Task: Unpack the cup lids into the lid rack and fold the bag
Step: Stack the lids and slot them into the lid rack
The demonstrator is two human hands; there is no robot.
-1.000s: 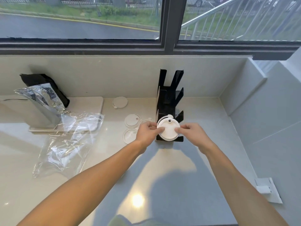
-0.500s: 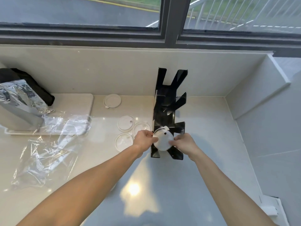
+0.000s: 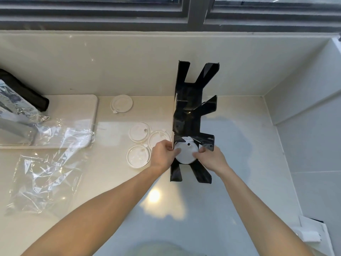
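A black lid rack stands upright on the pale counter, seen from above. A white cup lid sits in its nearest slot. My left hand pinches the lid's left edge and my right hand pinches its right edge. Several more white lids lie flat left of the rack: two side by side, one nearer me and one further back. The empty clear plastic bag lies crumpled on the counter at the left.
A white board lies at the back left with a silver foil pouch and a black item on it. Walls close the counter at the back and right. A white fitting sits at the lower right.
The camera has tipped further down over the rack. Both hands have carried the lid down and into the rack's nearest slot, keeping their hold on its edges.
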